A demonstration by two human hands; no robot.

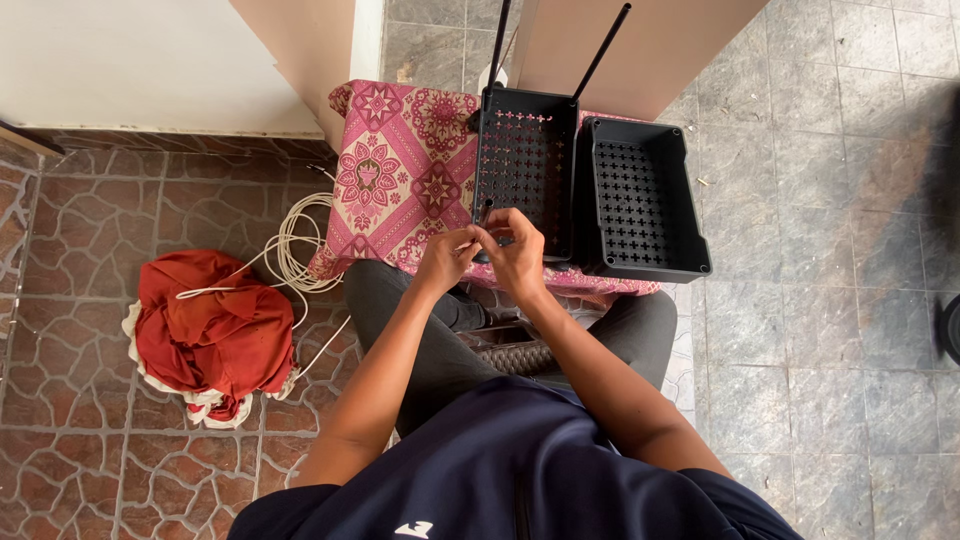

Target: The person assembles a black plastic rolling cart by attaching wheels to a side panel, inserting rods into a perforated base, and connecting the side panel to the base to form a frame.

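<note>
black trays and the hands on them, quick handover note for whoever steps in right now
Left hand: pinched on a small part at the near corner of the left tray; what the part is cannot be told.
Right hand: fingers closed at the same corner, against the tray's near rim.
Things: both perforated black trays sit side by side on the pink patterned cloth, the right tray untouched. Two black rods stand up from the left tray's far corners.
Done: far rods are in.
Left: the near corner is in hand; the right tray has no rods.
</note>
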